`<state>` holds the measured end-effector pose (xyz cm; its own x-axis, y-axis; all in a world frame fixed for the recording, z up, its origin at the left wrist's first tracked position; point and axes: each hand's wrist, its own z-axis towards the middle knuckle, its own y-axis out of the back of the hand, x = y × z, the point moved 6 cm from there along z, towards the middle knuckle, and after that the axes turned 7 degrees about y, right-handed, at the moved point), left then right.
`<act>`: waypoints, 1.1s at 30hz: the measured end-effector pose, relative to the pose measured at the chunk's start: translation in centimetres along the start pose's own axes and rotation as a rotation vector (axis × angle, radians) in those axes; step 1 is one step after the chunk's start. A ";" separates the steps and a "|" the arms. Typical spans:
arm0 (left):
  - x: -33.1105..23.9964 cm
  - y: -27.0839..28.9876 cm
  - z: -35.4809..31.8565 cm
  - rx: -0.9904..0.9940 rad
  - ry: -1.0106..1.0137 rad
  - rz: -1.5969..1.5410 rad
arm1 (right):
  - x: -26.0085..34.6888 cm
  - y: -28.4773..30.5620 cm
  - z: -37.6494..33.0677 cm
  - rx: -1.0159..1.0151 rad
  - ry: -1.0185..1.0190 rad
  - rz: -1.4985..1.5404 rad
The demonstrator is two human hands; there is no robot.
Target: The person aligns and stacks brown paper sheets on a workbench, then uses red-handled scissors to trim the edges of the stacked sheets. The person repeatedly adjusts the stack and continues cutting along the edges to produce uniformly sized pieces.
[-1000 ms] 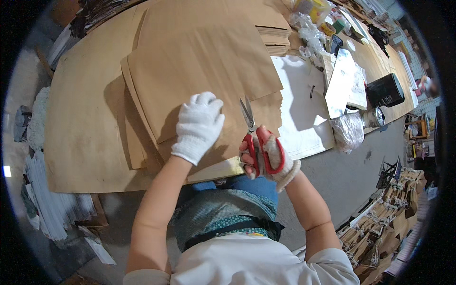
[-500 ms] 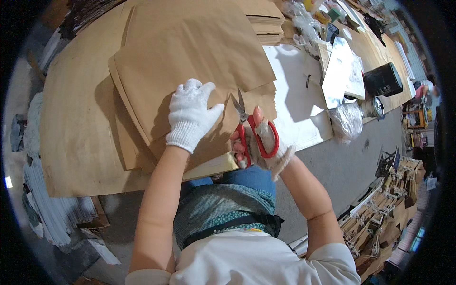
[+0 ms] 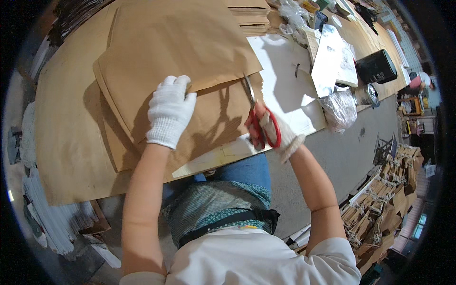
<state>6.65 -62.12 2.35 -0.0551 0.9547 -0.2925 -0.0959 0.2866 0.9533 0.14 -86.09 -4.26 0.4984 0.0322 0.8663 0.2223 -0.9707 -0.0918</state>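
Note:
My left hand (image 3: 171, 111), in a white knit glove, is at the near edge of the top brown paper sheet (image 3: 185, 42). Its fingers are drawn together, and the paper edge appears to be between them and the thumb. In my right hand (image 3: 280, 135), whose off-white glove leaves the fingertips bare, are red-handled scissors (image 3: 253, 97). The blades point away from me, close together, and their tips meet the right part of the top sheet's edge. More brown paper (image 3: 223, 109) lies underneath, stepped along its right side, with the scissors' shadow on it.
White paper (image 3: 285, 71) covers the table's right part. Beyond it are a black container (image 3: 376, 66), a metal can (image 3: 365, 95), a plastic bag (image 3: 339, 111) and a white board (image 3: 327, 61). A brown stack (image 3: 249, 16) stands at the back. Tied brown bundles (image 3: 380, 204) sit at lower right.
The scissor blades have closed from a spread position, and their tips have come to the top sheet's edge. My left fingers have drawn together from a spread pose. The view has shifted slightly.

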 end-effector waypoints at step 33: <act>2.1 0.1 4.1 0.737 -0.213 -0.325 | -3.4 -21.9 -1.0 0.376 -0.050 -0.140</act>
<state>10.64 -59.79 2.12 0.0589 0.7887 -0.6119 0.6045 0.4596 0.6506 -7.31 -65.18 -4.71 0.4797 0.1782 0.8592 0.5774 -0.8014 -0.1562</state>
